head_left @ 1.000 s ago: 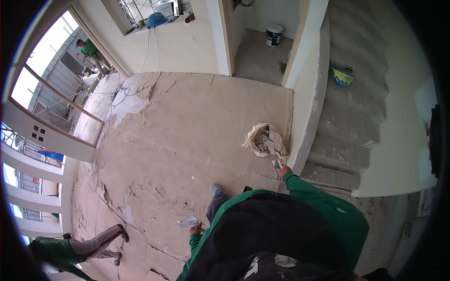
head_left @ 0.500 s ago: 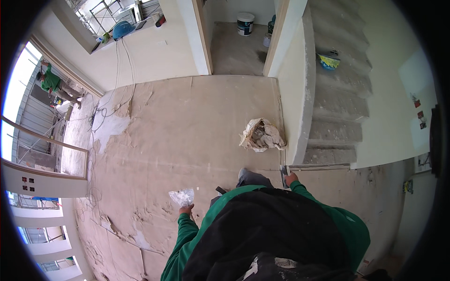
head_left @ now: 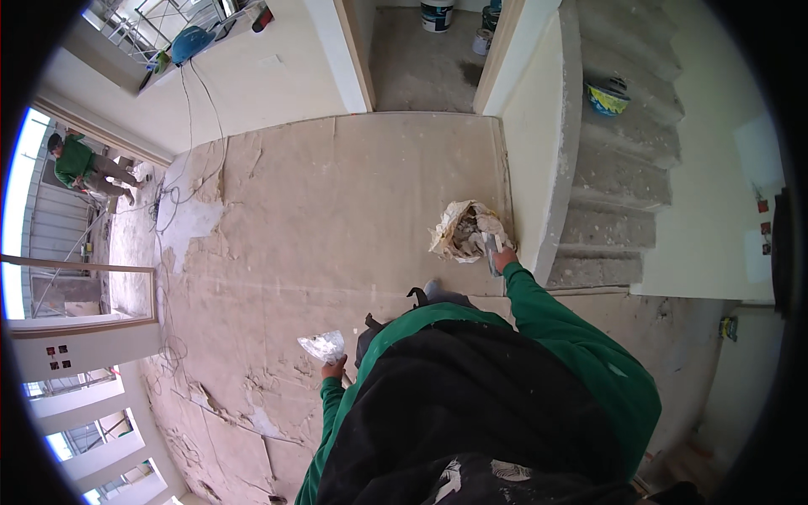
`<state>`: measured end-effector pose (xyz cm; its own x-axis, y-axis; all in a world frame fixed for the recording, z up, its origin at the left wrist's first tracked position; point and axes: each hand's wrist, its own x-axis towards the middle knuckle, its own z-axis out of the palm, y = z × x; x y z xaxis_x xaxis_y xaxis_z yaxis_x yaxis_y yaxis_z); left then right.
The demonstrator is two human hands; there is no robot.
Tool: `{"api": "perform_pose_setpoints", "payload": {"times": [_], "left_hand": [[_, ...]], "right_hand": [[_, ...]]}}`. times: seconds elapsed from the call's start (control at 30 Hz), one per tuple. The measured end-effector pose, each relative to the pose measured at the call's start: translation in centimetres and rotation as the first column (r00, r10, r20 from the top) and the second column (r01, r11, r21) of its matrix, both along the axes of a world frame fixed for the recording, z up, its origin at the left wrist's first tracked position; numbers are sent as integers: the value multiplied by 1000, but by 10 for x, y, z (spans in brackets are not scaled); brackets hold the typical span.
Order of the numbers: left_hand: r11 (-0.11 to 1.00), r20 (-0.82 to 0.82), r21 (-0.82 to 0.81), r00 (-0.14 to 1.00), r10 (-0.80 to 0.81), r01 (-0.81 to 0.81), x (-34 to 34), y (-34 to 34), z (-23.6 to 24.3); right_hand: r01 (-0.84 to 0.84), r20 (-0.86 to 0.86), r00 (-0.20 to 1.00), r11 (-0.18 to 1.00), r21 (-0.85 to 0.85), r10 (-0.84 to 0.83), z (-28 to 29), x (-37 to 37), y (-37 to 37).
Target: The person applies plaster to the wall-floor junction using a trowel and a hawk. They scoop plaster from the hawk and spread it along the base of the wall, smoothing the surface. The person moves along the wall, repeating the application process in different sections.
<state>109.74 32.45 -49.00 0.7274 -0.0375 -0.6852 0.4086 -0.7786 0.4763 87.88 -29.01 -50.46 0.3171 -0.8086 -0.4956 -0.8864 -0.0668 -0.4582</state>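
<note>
My left hand (head_left: 334,368) is closed round the handle end of a wide putty knife (head_left: 322,346), whose fan-shaped blade is smeared with white material, held out over the floor. Further forward and to the right, my right hand (head_left: 505,259) grips a scraper (head_left: 491,252) with a dark grey, narrow blade. That blade reaches the near right rim of a crumpled whitish sack (head_left: 446,236), rolled open on the floor. Inside the sack lie pale, rubble-like scraps. Whether the scraper touches them I cannot tell.
Torn brown sheeting (head_left: 337,194) covers the floor, with loose cables (head_left: 172,198) at left. Concrete stairs (head_left: 619,181) rise at right, bearing a blue-and-yellow tub (head_left: 608,98). Paint buckets (head_left: 436,15) stand beyond the doorway. Another person (head_left: 84,164) stands outside at far left.
My right hand has moved forward and left with the scraper, from beside the stair wall's end to the sack. My left hand stays low with the putty knife. The other person has changed posture.
</note>
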Motion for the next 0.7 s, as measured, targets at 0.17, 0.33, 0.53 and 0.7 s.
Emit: {"api": "perform_pose_setpoints", "payload": {"times": [0.17,0.33,0.53,0.7], "left_hand": [[996,-225,56,971,85,-74,-3,-27,65],[998,-259,67,966,17,1,32,-15,54],[968,-216,64,951,-223,241,177,-40,14],[950,-77,82,953,-294,300,351,-52,-67]], "right_hand": [[-164,73,983,985,-62,168,30,94,-22],[-92,-24,995,995,27,93,39,111,5],[99,-241,966,995,27,-89,8,43,58],[228,-190,957,974,16,-221,35,70,113]]}}
